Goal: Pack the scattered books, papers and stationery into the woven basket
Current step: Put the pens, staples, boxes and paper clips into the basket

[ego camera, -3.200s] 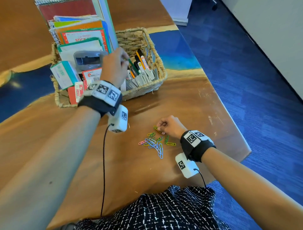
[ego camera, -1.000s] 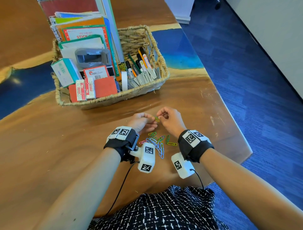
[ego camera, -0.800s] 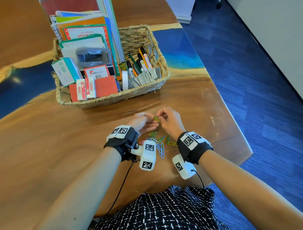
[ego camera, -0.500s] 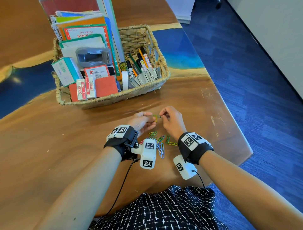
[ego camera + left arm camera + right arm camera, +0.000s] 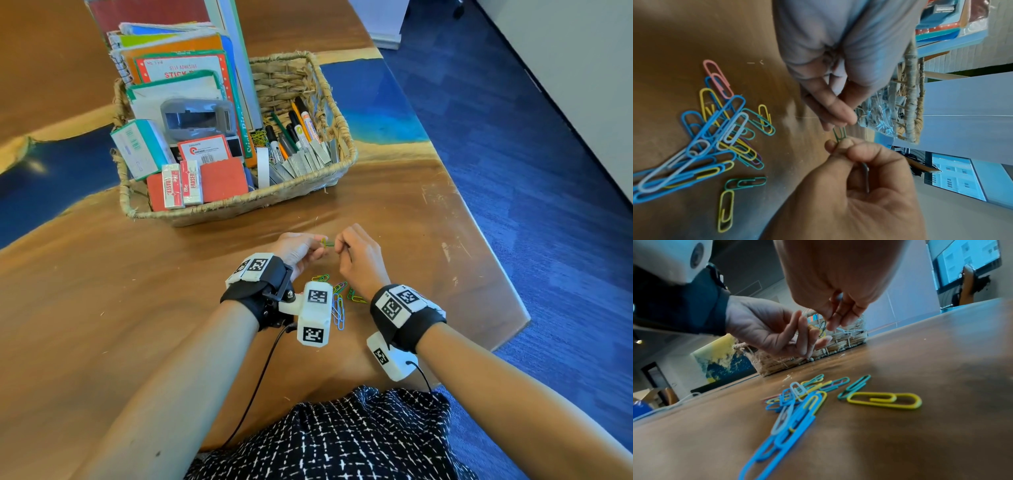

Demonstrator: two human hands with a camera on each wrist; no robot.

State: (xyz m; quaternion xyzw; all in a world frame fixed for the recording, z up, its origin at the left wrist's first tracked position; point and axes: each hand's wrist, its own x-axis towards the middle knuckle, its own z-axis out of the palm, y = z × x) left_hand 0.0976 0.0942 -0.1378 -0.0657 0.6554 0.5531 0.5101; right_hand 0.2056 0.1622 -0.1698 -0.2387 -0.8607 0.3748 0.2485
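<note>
Now that the left hand (image 5: 297, 247) has been brought back from the woven basket (image 5: 310, 185) to meet the right hand (image 5: 359, 260), a green paper clip (image 5: 840, 135) is pinched between both above the table (image 5: 102, 291). A hand-over is judged under way, while the loose clips (image 5: 809, 395) are left near the table's front edge.

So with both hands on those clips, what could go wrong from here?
1. The left hand and right hand pinch small linked paper clips above the table; one may slip free.
2. The loose clip pile looks tangled, so lifting some may scatter others short of the woven basket.
</note>
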